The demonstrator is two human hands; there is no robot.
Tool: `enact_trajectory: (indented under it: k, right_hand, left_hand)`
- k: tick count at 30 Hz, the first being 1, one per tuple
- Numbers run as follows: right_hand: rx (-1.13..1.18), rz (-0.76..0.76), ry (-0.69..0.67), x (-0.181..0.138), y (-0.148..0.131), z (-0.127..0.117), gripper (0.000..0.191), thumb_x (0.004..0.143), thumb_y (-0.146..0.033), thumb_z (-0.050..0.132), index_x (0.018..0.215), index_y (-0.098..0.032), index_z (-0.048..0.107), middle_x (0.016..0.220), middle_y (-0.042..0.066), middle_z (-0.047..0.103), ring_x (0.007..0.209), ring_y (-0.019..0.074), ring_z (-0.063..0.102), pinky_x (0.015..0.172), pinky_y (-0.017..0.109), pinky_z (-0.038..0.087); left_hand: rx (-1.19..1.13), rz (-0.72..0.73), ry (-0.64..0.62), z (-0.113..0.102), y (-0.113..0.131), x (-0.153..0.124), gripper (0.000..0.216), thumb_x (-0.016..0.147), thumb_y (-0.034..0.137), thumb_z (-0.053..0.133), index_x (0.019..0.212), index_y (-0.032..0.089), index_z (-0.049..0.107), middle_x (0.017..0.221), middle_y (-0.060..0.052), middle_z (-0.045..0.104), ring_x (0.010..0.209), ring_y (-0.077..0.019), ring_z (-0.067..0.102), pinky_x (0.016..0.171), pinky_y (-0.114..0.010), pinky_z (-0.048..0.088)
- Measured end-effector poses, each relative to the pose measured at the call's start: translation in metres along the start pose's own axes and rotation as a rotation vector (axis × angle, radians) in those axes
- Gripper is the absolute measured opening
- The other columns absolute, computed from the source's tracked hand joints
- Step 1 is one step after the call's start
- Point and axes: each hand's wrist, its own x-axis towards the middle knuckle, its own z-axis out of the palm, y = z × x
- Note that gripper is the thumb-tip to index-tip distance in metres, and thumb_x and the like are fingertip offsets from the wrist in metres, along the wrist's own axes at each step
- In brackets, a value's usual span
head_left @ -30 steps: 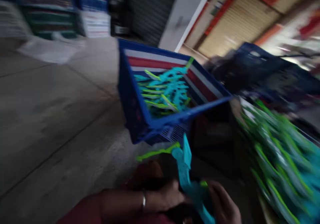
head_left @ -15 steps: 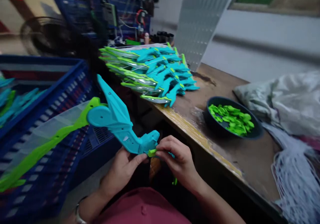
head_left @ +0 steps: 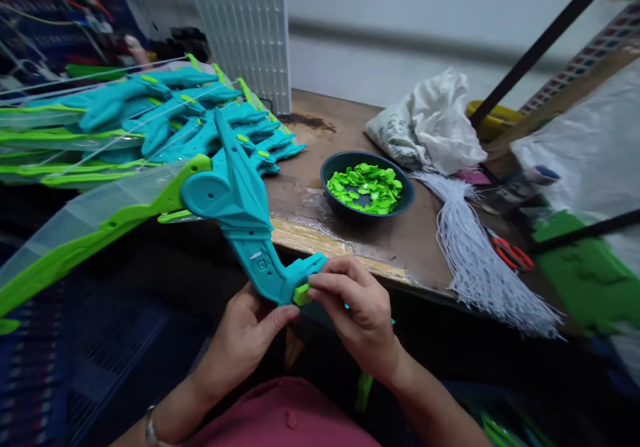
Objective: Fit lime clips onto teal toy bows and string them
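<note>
The left hand (head_left: 245,340) grips the lower end of a teal plastic toy (head_left: 240,220) from beneath, fingers curled around it, holding it in front of the table (head_left: 350,247) edge. The right hand (head_left: 355,307) pinches a small green piece (head_left: 301,294) against that same end, thumb and forefinger closed narrow on it. A long green-and-clear blade runs from the toy off the left edge, its tip cut off. Behind it on the table lies a pile of toys (head_left: 150,120) of the same kind, partly hidden by the held one. A dark bowl (head_left: 367,184) of green pieces sits beyond the hands, with a bundle of white strings (head_left: 475,260), red scissors (head_left: 513,255) and a white bag (head_left: 430,127) to its right. The far background at the left is blurred.
</note>
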Motion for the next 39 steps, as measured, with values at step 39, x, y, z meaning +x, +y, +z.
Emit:
enact_trajectory:
  k: [39]
  right_hand:
    - [0.1,0.253,0.08,-0.011,-0.021,0.033,0.041,0.093,-0.032,0.069,0.133,-0.032,0.059,0.121,0.004,0.068,0.105,0.0203,0.065,0.094,0.033,0.053]
  left_hand:
    - [0.088,0.14,-0.055,-0.096,0.031,0.019,0.04,0.082,0.035,0.078,0.119,0.023,0.07,0.114,-0.007,0.077,0.106,-0.0311,0.073,0.09,-0.037,0.061]
